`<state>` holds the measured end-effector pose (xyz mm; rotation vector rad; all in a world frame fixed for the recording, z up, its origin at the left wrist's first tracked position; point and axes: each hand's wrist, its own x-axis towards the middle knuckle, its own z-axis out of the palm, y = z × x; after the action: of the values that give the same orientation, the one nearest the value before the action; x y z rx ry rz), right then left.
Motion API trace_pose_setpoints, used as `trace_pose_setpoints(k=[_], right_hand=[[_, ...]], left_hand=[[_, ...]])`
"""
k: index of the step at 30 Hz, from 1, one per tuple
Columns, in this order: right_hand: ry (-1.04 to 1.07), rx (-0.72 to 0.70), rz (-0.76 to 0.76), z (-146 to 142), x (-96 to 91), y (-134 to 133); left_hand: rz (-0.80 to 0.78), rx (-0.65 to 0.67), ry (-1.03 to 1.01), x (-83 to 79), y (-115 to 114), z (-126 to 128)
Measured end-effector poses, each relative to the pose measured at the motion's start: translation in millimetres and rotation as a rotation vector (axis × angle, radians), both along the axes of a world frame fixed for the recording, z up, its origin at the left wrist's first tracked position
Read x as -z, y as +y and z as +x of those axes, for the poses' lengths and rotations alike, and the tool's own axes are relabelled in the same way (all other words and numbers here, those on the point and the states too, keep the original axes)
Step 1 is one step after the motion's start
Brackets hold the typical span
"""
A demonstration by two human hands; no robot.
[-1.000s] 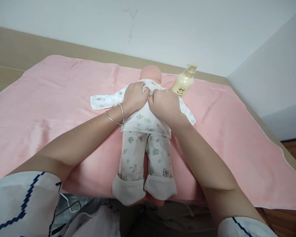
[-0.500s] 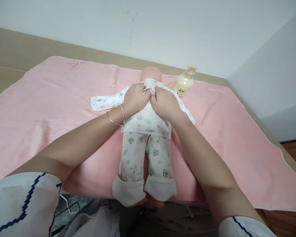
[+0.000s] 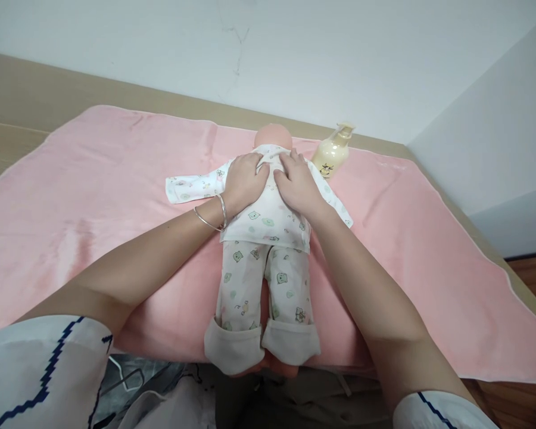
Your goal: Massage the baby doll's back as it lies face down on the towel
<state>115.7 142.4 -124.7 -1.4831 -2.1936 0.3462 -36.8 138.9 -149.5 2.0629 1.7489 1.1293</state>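
A baby doll (image 3: 273,136) lies on a pink blanket (image 3: 129,155), its bare head away from me and its feet at the near edge. It wears a white printed shirt (image 3: 268,223) and matching trousers (image 3: 243,286) with wide turned-up cuffs. My left hand (image 3: 245,182), with a silver bangle at the wrist, rests flat on the left of the shirt's upper part. Opposite it, my right hand (image 3: 297,182) lies on the right side, fingers extended towards the doll's shoulder. Both thumbs point inward with a small gap between them. The doll's face is out of sight.
A cream pump bottle (image 3: 333,155) lies tilted on the blanket, right of the doll's head. Behind the blanket runs a wooden table edge (image 3: 161,98) against a white wall (image 3: 161,42). Brown wood (image 3: 533,277) shows at the lower right.
My thumbs and hands were nearly meeting at the middle of the shirt with fingers curled; now they have moved apart and the fingers lie straighter. The doll and bottle stay in place.
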Motion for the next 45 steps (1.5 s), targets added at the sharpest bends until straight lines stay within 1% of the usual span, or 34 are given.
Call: trace_pose_setpoints(k=[4,6,7,8,11,12,13,15,17,18,19,22,23,24,25,27,29,30,31,34,35,36,38,39,40,43,45], right_hand=[[0.062,-0.044,0.179,-6.0,-12.9,-18.5],[0.074,-0.044,0.256,-10.5,-12.8,-23.7],[0.064,-0.037,0.260,-12.4,-10.7,-24.2],[0.046,-0.024,0.233,-13.7,-7.7,-23.3],[-0.005,-0.012,0.076,-13.1,0.3,-17.2],[0.004,-0.026,0.060,-11.5,1.1,-15.5],[0.028,-0.046,0.079,-9.5,0.9,-14.4],[0.098,-0.074,0.189,-6.0,-1.3,-14.4],[0.150,-0.051,0.283,-5.0,-3.3,-16.5],[0.155,-0.031,0.295,-5.8,-3.7,-17.9],[0.143,-0.013,0.273,-7.1,-3.8,-19.2],[0.030,0.014,0.071,-12.0,-5.6,-22.6],[-0.001,0.013,0.016,-12.8,-7.4,-23.7],[-0.010,0.014,-0.007,-13.1,-9.7,-24.9],[0.003,0.018,0.006,-12.8,-12.1,-26.0],[0.074,0.034,0.106,-11.8,-15.2,-28.0],[0.117,0.055,0.189,-11.7,-14.2,-28.7],[0.105,0.064,0.188,-12.1,-12.4,-28.4],[0.073,0.072,0.149,-12.8,-10.2,-27.9],[-0.029,0.098,-0.025,-14.1,-6.0,-25.9],[-0.028,0.104,-0.032,-13.8,-6.1,-25.6],[-0.006,0.112,0.002,-13.2,-6.7,-25.5],[0.056,0.136,0.137,-12.5,-7.6,-25.4],[0.067,0.145,0.183,-12.8,-7.1,-25.3],[0.056,0.148,0.190,-13.7,-5.6,-25.1],[-0.060,0.121,0.071,-18.8,2.5,-23.4],[-0.108,0.122,0.031,-21.6,7.4,-22.5]], left_hand=[[0.002,0.016,-0.030,0.4,1.8,-1.4],[0.003,0.033,-0.031,0.6,2.4,-2.2],[0.008,0.032,-0.033,0.8,2.6,-2.4],[0.014,0.027,-0.033,1.2,2.6,-2.4],[0.024,0.009,-0.030,2.3,2.5,-1.9],[0.026,0.006,-0.030,2.5,2.4,-1.7],[0.027,0.008,-0.031,2.7,2.3,-1.6],[0.025,0.013,-0.035,2.9,2.6,-1.6],[0.023,0.017,-0.037,3.3,3.3,-2.0],[0.024,0.018,-0.035,3.6,3.8,-2.2],[0.026,0.016,-0.034,4.0,4.2,-2.3],[0.019,-0.002,-0.029,4.6,4.6,-2.4],[0.014,-0.005,-0.026,4.7,4.3,-2.3],[0.010,-0.002,-0.023,4.6,3.9,-2.3],[0.007,0.004,-0.020,4.5,3.5,-2.2],[0.007,0.009,-0.016,4.1,2.6,-2.1],[0.007,0.004,-0.002,3.4,2.2,-2.0],[0.005,0.003,0.010,2.9,2.2,-1.9],[0.004,0.001,0.023,2.3,2.3,-1.8],[-0.017,0.001,0.049,0.8,3.4,-1.4],[-0.031,0.002,0.044,0.7,4.0,-1.2],[-0.042,0.004,0.035,1.0,4.6,-0.9],[-0.056,0.012,0.015,2.4,6.1,-0.2],[-0.056,0.010,0.010,3.5,6.8,0.2],[-0.054,0.009,0.012,4.6,7.4,0.7],[-0.053,0.003,0.044,7.1,8.3,2.4],[-0.055,0.003,0.069,7.1,8.4,3.6]])
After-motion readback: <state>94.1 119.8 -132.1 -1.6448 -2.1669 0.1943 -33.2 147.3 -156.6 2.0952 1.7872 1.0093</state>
